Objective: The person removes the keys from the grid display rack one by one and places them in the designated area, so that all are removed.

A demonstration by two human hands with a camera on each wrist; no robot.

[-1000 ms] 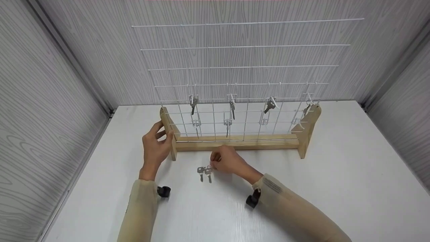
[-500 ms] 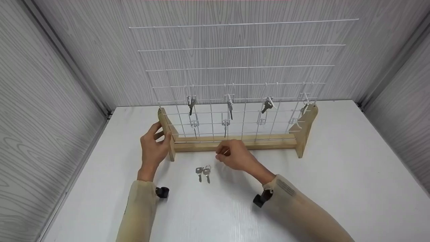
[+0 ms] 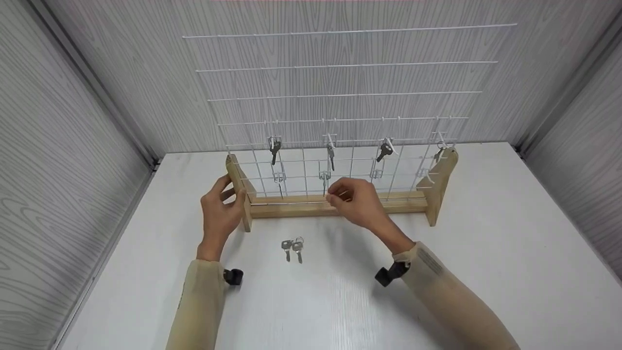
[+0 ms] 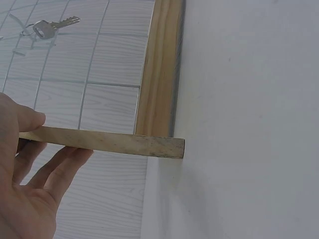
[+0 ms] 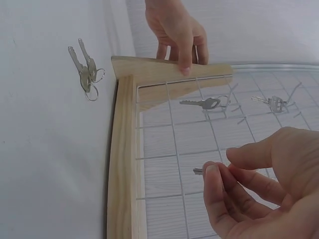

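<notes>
By right hand (image 3: pixel 357 200), hanging key (image 3: pixel 324 187), vertical, blade down

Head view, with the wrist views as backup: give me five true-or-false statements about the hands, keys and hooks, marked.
1. The left hand grips a wooden side piece. True.
2. A single key lies loose on the tabletop. False: two keys lie there.
3. Four keys hang along the upper hooks. True.
4. The right hand rests on the loose keys. False: it is raised near the lower row's second hook from the left.
5. A wooden bar runs between the side pieces. True.
</notes>
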